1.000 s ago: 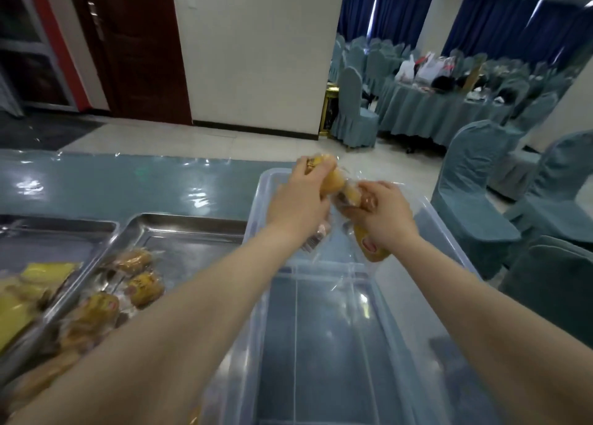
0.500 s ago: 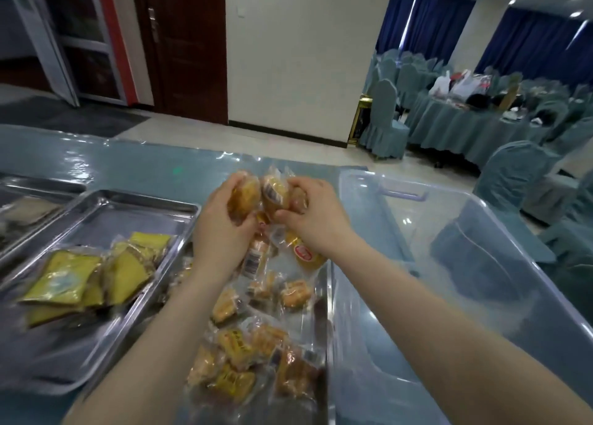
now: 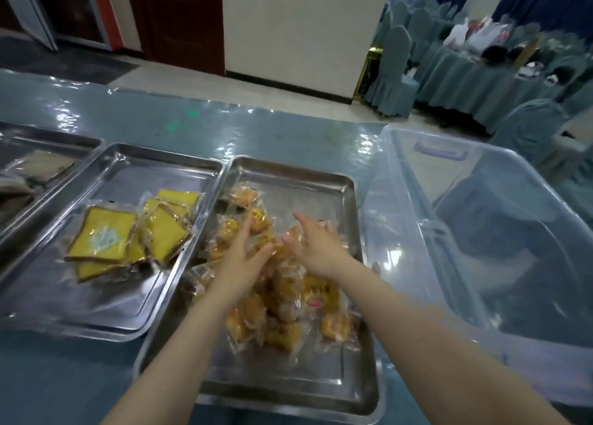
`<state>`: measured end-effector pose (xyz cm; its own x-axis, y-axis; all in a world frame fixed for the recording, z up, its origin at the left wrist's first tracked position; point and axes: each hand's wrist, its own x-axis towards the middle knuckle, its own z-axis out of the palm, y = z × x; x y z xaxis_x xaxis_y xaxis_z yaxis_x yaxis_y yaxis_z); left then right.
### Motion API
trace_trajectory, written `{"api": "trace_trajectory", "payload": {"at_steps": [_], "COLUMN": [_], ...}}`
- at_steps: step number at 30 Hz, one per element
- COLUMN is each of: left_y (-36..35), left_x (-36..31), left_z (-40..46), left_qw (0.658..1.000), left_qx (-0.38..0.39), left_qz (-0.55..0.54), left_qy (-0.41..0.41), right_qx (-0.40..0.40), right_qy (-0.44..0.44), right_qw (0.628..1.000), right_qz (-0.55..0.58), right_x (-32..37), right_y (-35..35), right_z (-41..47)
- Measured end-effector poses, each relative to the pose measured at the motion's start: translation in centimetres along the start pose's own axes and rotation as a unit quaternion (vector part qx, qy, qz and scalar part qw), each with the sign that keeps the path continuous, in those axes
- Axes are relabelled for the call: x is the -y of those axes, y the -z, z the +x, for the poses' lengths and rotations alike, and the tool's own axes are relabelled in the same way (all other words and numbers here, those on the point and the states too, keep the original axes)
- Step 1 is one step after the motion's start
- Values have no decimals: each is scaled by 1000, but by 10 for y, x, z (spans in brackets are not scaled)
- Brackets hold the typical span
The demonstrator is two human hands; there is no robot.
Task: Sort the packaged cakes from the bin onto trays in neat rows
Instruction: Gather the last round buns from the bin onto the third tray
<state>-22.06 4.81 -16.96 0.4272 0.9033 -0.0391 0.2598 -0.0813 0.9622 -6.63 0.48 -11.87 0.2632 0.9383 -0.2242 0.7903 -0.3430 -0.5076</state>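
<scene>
Now teal glossy table [image 3: 288,129]; steel trays [image 3: 333,376]; draped banquet chairs [image 3: 393,71] behind.

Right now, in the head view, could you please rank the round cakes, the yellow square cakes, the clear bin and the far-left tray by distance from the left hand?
1. Round cakes: under the left hand.
2. Yellow square cakes: middle tray, left.
3. Clear bin: right, past the right hand.
4. Far-left tray: table's left edge.

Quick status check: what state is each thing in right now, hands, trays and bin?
left hand: open, fingers spread over the round cakes.
right hand: open, over the same pile.
round cakes: heaped loosely, not in rows.
right tray: holds that heap.
square cakes: overlapping on middle tray.
clear bin: looks empty.
</scene>
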Motion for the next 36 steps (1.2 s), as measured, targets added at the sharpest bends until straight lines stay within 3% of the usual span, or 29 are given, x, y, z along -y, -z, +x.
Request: {"api": "trace_trajectory", "payload": {"at_steps": [3, 9, 12, 21, 36], "left_y": [11, 34, 41, 60, 117], "left_x": [9, 27, 29, -8, 5], "left_z": [-9, -25, -32, -62, -115], "left_qw": [999, 999, 998, 999, 994], "left_qx": [16, 10, -4, -37, -92], "left_qz": [-31, -27, -20, 12, -38], "left_qy": [18, 37, 51, 9, 49], "right_qx": [3, -104, -120, -91, -58], "right_qy": [-25, -33, -31, -3, 17], "right_qw": [997, 979, 975, 960, 939], "right_qz": [77, 173, 185, 264, 340], "right_x": [-10, -21, -22, -5, 43], "right_y": [-22, -35, -34, -48, -95], "right_z": [-12, -36, -41, -56, -83]}}
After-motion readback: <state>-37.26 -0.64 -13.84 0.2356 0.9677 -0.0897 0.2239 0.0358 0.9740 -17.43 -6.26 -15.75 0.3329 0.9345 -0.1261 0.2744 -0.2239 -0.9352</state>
